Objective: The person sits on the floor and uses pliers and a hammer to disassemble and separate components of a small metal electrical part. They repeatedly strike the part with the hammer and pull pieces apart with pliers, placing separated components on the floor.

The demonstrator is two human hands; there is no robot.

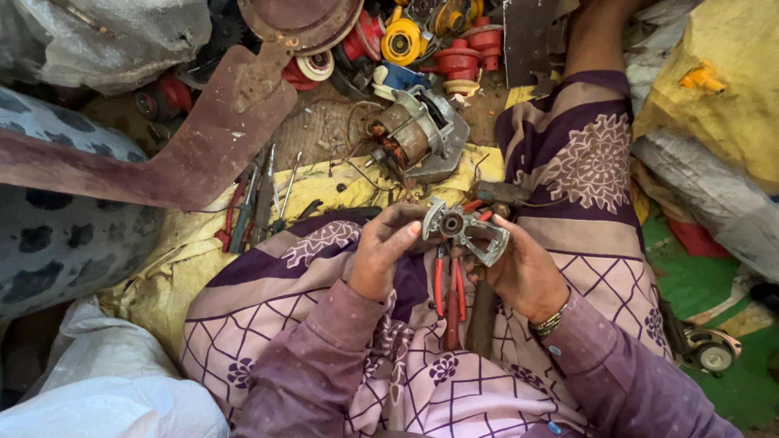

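Both hands closed on a cast grey metal motor bracket (465,229) with round hub, held over the lap: left hand (384,253) grips its left edge, right hand (519,272) cups its right. Red-handled pliers (449,284) below on patterned cloth. Copper-wound motor (415,134) beyond, rusty fan blade (154,158) left.

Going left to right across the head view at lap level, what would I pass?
White sack → left hand → metal bracket → right hand → small wheel.
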